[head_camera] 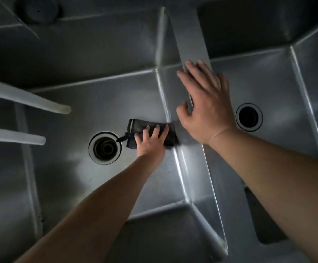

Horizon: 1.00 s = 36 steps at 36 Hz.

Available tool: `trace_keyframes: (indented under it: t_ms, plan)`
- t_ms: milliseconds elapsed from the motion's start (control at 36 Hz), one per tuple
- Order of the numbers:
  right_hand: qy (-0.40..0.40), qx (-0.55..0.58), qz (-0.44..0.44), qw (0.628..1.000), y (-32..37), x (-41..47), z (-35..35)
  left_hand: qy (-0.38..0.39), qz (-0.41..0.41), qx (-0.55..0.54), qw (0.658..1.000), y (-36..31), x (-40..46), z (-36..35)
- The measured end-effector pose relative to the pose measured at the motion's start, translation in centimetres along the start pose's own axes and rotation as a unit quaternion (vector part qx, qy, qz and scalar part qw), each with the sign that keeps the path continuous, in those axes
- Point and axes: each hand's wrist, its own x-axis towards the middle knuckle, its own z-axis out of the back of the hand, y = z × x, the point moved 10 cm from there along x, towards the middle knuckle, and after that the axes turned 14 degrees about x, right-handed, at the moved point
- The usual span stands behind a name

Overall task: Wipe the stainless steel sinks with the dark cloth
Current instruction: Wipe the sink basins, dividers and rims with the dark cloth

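Note:
Two stainless steel sinks lie below me, the left sink and the right sink, split by a steel divider. The dark cloth, folded, with a yellow-green stripe and a small loop, lies on the left sink's floor against its right wall. My left hand presses down on the cloth with its fingers spread over it. My right hand rests flat and open on the divider, thumb hanging over the left side.
The left sink's drain sits just left of the cloth. The right sink's drain is right of my right hand. Two pale spouts reach in from the left. A dark round object sits at top left.

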Motion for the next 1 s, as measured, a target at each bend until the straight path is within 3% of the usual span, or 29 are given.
trace_keyframes:
  t_ms: [167, 361, 528, 667, 750, 861, 917, 1000]
  plan:
    - [-0.007, -0.079, -0.013, 0.997, 1.4, -1.9, 0.2, 0.037, -0.043, 0.011, 0.998, 1.0, -1.0, -0.7]
    - [0.080, -0.076, -0.015, 0.994, 5.8, -18.0, -2.3, 0.111, -0.092, 0.044, 0.989, 2.1, -7.3, -5.3]
    - [0.089, -0.102, -0.093, 0.986, 2.6, -23.2, -2.2, 0.156, -0.229, 0.133, 0.951, 3.6, -16.1, -10.3]
    - [0.061, -0.080, -0.082, 0.992, 2.8, -23.0, -2.0, 0.130, -0.314, 0.243, 0.909, 10.7, -19.7, -15.0]
    - [0.036, -0.070, -0.064, 0.995, 3.0, -23.2, -1.8, 0.095, -0.324, 0.229, 0.913, 13.4, -20.1, -16.6]
    - [0.010, -0.040, -0.064, 0.997, 2.9, -23.1, -1.5, 0.039, -0.363, 0.236, 0.901, 12.3, -19.8, -16.7]
    - [0.003, -0.031, -0.067, 0.997, 2.8, -23.1, -1.4, 0.034, -0.331, 0.262, 0.906, 11.7, -19.3, -16.3]
    - [0.001, -0.032, -0.067, 0.997, 2.7, -23.1, -1.3, -0.049, -0.321, 0.267, 0.908, 8.8, -17.9, -14.3]
